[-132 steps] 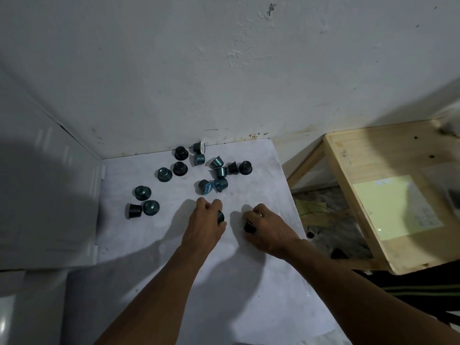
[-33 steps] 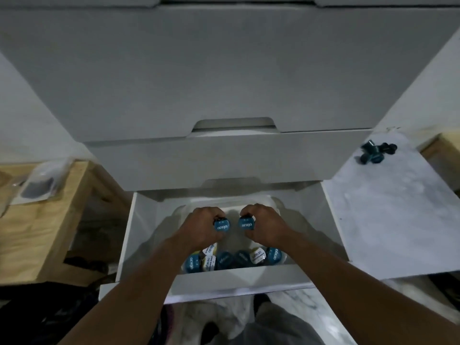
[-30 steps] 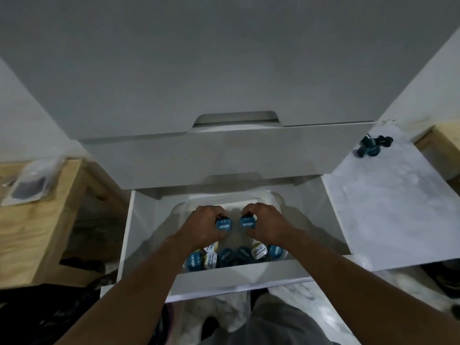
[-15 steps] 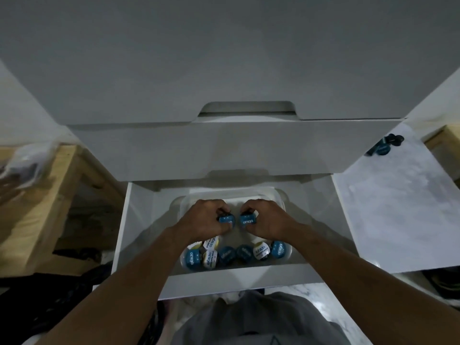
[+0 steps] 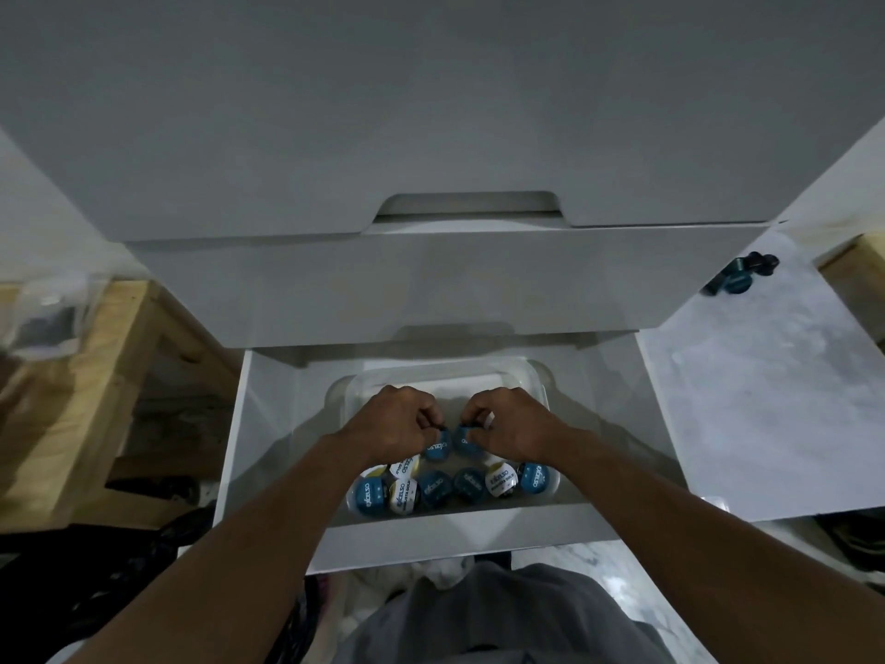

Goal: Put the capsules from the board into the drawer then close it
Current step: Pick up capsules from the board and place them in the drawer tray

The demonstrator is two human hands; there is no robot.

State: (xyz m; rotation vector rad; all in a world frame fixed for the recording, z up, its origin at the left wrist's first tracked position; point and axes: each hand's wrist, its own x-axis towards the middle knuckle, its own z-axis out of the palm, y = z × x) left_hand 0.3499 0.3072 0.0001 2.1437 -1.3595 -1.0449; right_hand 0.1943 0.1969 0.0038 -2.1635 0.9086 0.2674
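Rightward, dark capsules (image 5: 740, 277) atop pale board (image 5: 766, 400) beside drawer (image 5: 455, 536)

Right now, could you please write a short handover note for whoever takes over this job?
Hands: left hand pinches a capsule; right hand pinches a second capsule, both over the tray in the open drawer.
Done: a row of capsules lies in the tray.
Left: drop these two, fetch the few capsules on the board, close the drawer.
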